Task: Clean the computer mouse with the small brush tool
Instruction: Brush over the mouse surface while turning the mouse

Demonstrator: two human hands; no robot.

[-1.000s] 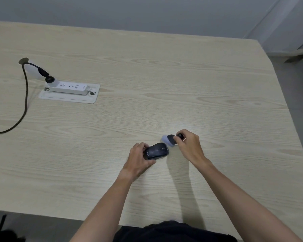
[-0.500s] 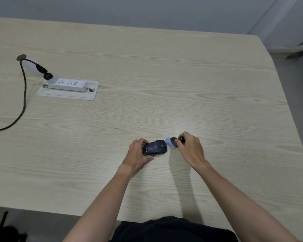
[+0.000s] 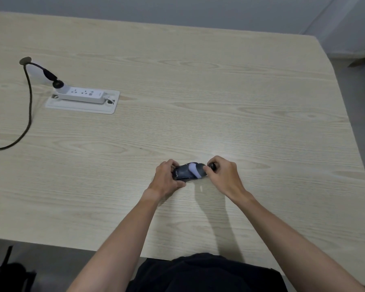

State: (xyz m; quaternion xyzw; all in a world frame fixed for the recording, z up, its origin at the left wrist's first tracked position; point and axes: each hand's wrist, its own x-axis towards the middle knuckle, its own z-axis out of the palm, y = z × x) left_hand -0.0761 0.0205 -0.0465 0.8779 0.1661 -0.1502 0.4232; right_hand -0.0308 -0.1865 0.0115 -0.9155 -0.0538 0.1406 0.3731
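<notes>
Head view, lower centre: left hand [image 3: 167,180] grips the dark plastic mouse [image 3: 183,174], right hand [image 3: 223,175] pinches the pale-bristled brush [image 3: 195,170]; hard strokes could skid the mouse.

Left hand [image 3: 167,178] fingers curled, right hand [image 3: 223,175] pinched, forearms converging

The pale wooden table [image 3: 198,98] carries a white power strip [image 3: 83,94] (black-corded) and a dark mouse [image 3: 182,174].

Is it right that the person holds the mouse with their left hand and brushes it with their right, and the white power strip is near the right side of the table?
Not quite. The head view shows the power strip near the left side of the table. The left hand holds the mouse, and the right hand brushes with the brush.
</notes>
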